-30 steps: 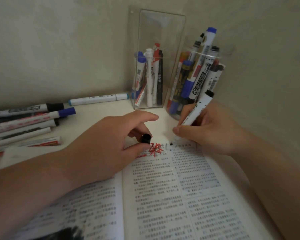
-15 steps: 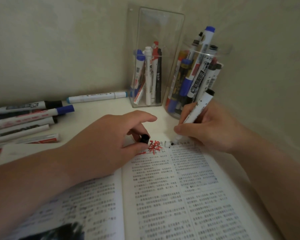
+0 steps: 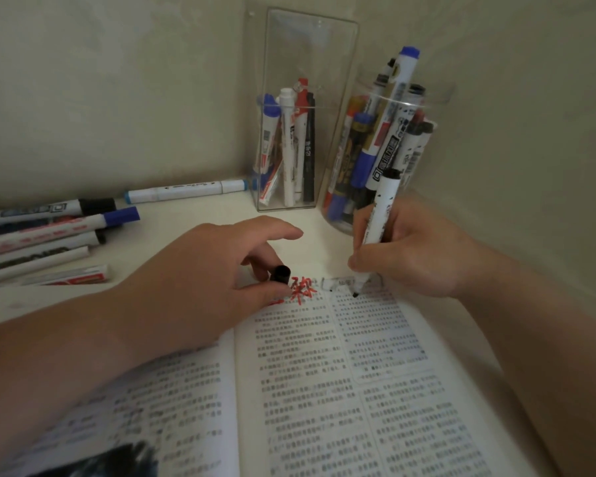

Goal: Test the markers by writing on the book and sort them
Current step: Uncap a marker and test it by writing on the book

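The right hand (image 3: 410,256) has its fingers clamped on an uncapped marker (image 3: 381,215), held near upright. Its black tip is at, apparently touching, the top margin of the open book (image 3: 324,390), just right of a red scribble (image 3: 301,289). The left hand (image 3: 221,280) rests on the book, with thumb and finger pinching the black cap (image 3: 280,273). Behind stand a square holder (image 3: 289,63) and a round jar (image 3: 437,98) of markers. Loose markers (image 3: 49,232) lie on the table (image 3: 193,218) at left.

Loose markers (image 3: 49,231) run off the left edge; print on the book (image 3: 324,390) seems illegibly blurred.
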Motion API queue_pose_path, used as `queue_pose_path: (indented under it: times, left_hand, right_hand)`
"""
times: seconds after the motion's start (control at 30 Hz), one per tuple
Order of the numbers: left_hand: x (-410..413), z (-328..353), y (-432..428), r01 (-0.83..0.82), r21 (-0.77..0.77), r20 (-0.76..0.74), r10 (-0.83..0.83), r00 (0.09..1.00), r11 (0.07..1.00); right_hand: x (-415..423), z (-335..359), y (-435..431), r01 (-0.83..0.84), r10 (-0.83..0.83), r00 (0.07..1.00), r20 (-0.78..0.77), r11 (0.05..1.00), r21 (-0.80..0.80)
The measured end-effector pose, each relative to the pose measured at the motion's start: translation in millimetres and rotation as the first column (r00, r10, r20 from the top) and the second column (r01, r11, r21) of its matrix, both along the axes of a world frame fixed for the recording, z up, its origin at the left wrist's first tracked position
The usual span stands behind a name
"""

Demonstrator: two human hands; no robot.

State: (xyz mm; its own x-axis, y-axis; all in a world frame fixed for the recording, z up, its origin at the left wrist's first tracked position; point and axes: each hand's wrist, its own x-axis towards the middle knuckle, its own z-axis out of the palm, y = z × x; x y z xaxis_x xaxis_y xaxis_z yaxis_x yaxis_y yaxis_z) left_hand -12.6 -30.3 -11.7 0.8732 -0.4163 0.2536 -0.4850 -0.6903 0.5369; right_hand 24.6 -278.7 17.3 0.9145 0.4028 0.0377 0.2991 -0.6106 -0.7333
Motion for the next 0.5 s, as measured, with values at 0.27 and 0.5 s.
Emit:
queue_pose_path:
  times: [0.27,0.5]
  left_hand:
    - [-9.5,6.1,-6.4,0.037,-0.108,-0.023,-0.040,0.999,0.993]
    - [-9.6,4.8,-7.4,0.089,-0.078,-0.061,-0.094,0.994,0.993]
  right_hand:
    - [-21.2,2.8,17.7,-0.106,0.182,0.982,-0.055,0.767,0.633]
    - [-32.1,-3.0,34.5,-0.165,0.205,0.979,-0.007,0.806,0.568]
